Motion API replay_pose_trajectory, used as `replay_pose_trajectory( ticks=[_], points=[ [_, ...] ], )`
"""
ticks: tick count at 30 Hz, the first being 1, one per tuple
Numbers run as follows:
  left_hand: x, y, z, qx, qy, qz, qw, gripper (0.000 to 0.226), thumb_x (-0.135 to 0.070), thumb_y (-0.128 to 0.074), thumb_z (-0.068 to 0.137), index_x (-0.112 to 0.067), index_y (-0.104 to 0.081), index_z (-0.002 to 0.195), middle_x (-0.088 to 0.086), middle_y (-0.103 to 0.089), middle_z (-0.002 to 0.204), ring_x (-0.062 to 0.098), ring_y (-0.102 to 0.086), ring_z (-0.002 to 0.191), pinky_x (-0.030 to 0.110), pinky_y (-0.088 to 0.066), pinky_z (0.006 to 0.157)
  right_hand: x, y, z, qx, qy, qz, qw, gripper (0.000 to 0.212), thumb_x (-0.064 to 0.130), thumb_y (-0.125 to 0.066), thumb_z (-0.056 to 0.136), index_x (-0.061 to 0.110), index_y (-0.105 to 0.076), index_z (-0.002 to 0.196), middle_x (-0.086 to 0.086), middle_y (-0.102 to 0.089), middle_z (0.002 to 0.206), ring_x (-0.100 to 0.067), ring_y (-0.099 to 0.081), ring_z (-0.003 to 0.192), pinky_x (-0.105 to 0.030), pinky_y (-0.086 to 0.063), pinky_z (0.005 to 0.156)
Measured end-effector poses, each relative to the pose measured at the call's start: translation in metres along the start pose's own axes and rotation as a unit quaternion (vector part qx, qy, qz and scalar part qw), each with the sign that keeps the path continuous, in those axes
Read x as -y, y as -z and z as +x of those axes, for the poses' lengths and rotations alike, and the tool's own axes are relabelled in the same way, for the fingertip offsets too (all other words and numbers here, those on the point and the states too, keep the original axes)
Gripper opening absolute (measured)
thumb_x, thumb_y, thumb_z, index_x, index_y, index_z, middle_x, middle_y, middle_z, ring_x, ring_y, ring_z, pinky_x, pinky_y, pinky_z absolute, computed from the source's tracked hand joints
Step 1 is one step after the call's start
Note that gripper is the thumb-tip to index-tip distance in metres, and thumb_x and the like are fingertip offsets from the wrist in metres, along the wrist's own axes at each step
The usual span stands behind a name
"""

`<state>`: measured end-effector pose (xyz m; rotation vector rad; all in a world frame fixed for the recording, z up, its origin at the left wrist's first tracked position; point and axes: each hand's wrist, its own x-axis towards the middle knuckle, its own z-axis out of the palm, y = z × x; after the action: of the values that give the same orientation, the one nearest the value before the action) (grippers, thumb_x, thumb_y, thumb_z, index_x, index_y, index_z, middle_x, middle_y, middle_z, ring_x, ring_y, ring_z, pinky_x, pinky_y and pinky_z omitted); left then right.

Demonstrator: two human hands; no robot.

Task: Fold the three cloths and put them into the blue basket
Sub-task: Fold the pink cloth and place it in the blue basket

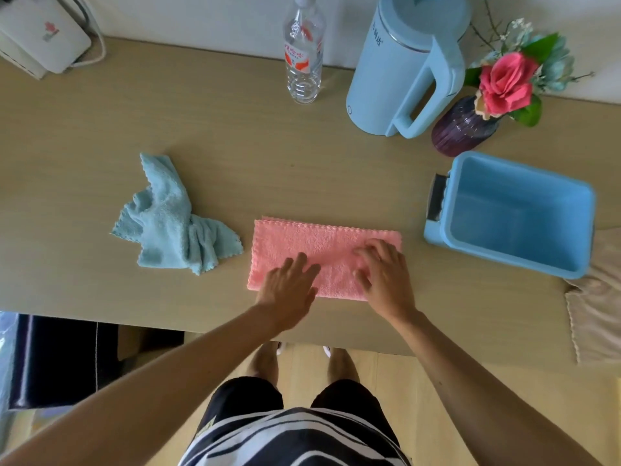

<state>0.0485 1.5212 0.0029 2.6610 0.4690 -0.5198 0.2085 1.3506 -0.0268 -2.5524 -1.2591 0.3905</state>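
A pink cloth [312,243] lies folded in half as a flat rectangle near the table's front edge. My left hand [289,287] rests flat on its lower middle, fingers spread. My right hand [383,270] presses on its right part, fingers spread too. A light blue cloth [171,216] lies crumpled to the left of the pink one. A beige cloth [594,317] hangs at the table's right edge, partly cut off by the frame. The blue basket [437,237] stands to the right with nothing in it.
Along the back of the wooden table [235,156] stand a clear plastic bottle [302,58], a light blue kettle [400,72] and a purple vase [460,129] with flowers. A white device [40,35] sits at the far left corner.
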Motion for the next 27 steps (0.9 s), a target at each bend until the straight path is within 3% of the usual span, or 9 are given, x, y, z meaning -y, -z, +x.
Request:
replay_pose_trajectory(
  ticks=[5,8,11,13,14,16,19,23,27],
  points=[
    [-0.006,-0.007,0.013,-0.004,-0.015,0.050,0.999,0.058,-0.046,-0.044,0.100,-0.025,-0.029,0.152,0.010,-0.022,0.163,0.031,-0.034,0.142,0.045,-0.043,0.109,0.008,0.005,-0.024,0.023,-0.046,-0.037,0.998,0.039,0.027,-0.059,0.090,0.023,-0.058,0.129,0.002,-0.052,0.129,-0.016,-0.051,0.120,-0.037,-0.045,0.101],
    [0.001,-0.001,0.031,0.014,-0.037,0.079,0.996,0.066,-0.046,-0.041,0.102,-0.024,-0.015,0.158,0.011,0.002,0.168,0.033,-0.003,0.155,0.049,-0.020,0.124,0.019,0.005,-0.043,0.033,-0.077,-0.018,0.996,0.049,0.025,-0.063,0.089,0.024,-0.053,0.137,0.001,-0.052,0.129,-0.014,-0.054,0.113,-0.035,-0.048,0.097],
    [0.007,0.006,0.042,0.013,-0.043,0.120,0.992,0.074,-0.027,-0.051,0.101,-0.027,-0.005,0.158,0.013,0.017,0.166,0.033,0.016,0.153,0.053,-0.001,0.125,0.033,0.000,-0.060,0.070,-0.049,0.037,0.996,0.060,0.025,-0.068,0.087,0.023,-0.048,0.144,0.003,-0.050,0.133,-0.010,-0.054,0.115,-0.028,-0.048,0.100],
    [0.009,0.009,0.040,0.009,-0.043,0.158,0.986,0.087,-0.004,-0.052,0.094,-0.026,0.002,0.158,0.015,0.020,0.165,0.035,0.019,0.152,0.054,0.001,0.125,0.042,-0.005,-0.070,0.103,-0.005,0.070,0.992,0.065,0.024,-0.071,0.085,0.022,-0.046,0.146,0.004,-0.049,0.135,-0.007,-0.054,0.117,-0.022,-0.046,0.102],
    [0.010,0.010,0.037,0.006,-0.052,0.172,0.984,0.089,0.001,-0.052,0.091,-0.023,0.000,0.159,0.016,0.015,0.166,0.036,0.014,0.153,0.054,-0.003,0.125,0.046,-0.006,-0.074,0.116,0.017,0.078,0.990,0.065,0.022,-0.072,0.085,0.021,-0.047,0.145,0.005,-0.049,0.135,-0.007,-0.054,0.118,-0.021,-0.045,0.103],
    [0.014,0.011,0.028,-0.028,-0.092,0.177,0.979,0.081,0.001,-0.061,0.085,-0.017,-0.025,0.155,0.019,-0.014,0.165,0.038,-0.014,0.152,0.051,-0.023,0.122,0.046,-0.008,-0.076,0.119,0.064,0.069,0.988,0.063,0.018,-0.075,0.081,0.019,-0.053,0.139,0.004,-0.051,0.131,-0.009,-0.054,0.116,-0.024,-0.046,0.103],
    [0.021,0.009,0.012,-0.041,-0.194,0.189,0.962,0.064,-0.002,-0.079,0.067,-0.014,-0.059,0.127,0.014,-0.054,0.138,0.030,-0.052,0.125,0.042,-0.049,0.101,0.037,-0.006,-0.069,0.102,0.113,0.020,0.988,0.059,0.012,-0.076,0.074,0.020,-0.059,0.131,0.003,-0.052,0.127,-0.014,-0.051,0.120,-0.029,-0.040,0.107],
    [0.034,0.008,-0.002,-0.016,-0.255,0.179,0.950,0.064,-0.006,-0.088,0.053,-0.015,-0.069,0.114,0.010,-0.066,0.123,0.026,-0.063,0.111,0.038,-0.056,0.091,0.025,-0.003,-0.058,0.125,0.149,-0.013,0.981,0.058,0.011,-0.075,0.071,0.023,-0.061,0.126,0.003,-0.052,0.127,-0.017,-0.049,0.123,-0.033,-0.035,0.112],
    [0.032,0.008,-0.005,0.038,-0.217,0.176,0.959,0.062,-0.018,-0.079,0.072,-0.017,-0.060,0.131,0.010,-0.055,0.141,0.027,-0.051,0.131,0.041,-0.045,0.108,0.023,-0.004,-0.048,0.098,0.168,-0.010,0.981,0.039,0.011,-0.073,0.074,0.023,-0.068,0.111,0.005,-0.059,0.117,-0.016,-0.055,0.114,-0.033,-0.042,0.104]
  ],
)
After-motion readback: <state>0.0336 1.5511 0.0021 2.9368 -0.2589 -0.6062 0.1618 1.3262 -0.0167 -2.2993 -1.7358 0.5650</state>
